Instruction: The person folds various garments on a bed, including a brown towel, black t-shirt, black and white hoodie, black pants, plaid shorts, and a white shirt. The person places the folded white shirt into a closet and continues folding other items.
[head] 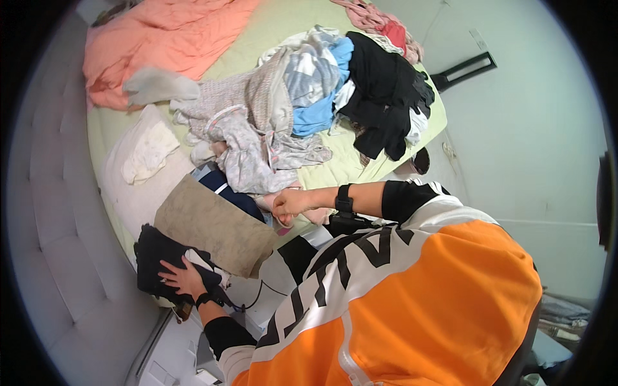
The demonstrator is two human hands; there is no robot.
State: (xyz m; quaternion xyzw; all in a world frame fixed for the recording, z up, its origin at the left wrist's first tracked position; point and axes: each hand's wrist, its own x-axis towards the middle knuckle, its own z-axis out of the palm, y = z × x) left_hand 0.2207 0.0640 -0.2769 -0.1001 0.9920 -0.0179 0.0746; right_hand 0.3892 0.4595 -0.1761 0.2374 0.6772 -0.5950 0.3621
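Observation:
My left hand (pixel 186 277) lies spread, fingers apart, on top of a dark folded cloth stack (pixel 157 260) at the bed's corner. My right hand (pixel 291 202) is bent with fingertips together over pink cloth (pixel 316 215) near the bed's edge; whether it pinches the cloth I cannot tell. Between the hands lies a flat brownish-grey folded cloth (pixel 212 224), with navy folded clothing (pixel 229 195) beside it. A pale patterned garment (pixel 244 157) rests just beyond my right hand.
The pale green bed (pixel 314 176) holds a knitted garment (pixel 273 91), blue clothing (pixel 314 118), black clothing (pixel 381 72) and an orange blanket (pixel 169 38). A white cloth (pixel 149 154) lies at left. A padded headboard (pixel 58 202) borders the bed; a bin (pixel 420 161) stands by its right edge.

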